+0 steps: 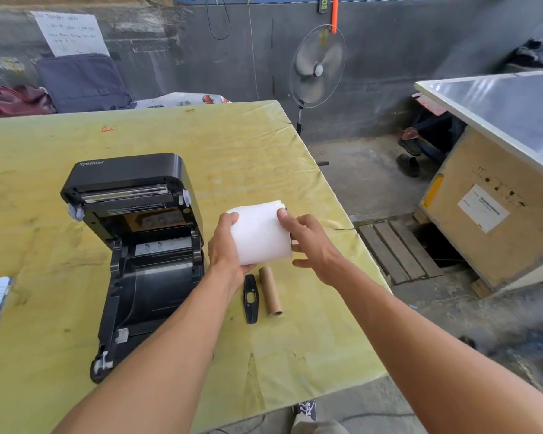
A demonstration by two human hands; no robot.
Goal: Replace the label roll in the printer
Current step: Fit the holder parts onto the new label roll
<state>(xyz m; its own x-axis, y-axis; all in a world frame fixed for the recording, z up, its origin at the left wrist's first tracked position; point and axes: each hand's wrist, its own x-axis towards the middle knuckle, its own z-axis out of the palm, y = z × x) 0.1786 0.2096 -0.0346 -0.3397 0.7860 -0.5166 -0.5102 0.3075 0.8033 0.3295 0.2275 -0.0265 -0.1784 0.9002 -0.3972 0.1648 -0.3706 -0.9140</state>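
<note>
Label roll sat right of open printer, left hand gripping it, right hand loose-fingered at its end; outer wraps risked unspooling if grip slackened.

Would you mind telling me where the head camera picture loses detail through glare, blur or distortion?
Head view: the white label roll is blown out, showing no surface detail; the wide lens bows the table edges; the lower right corner smears; the printer stays sharp.
</note>
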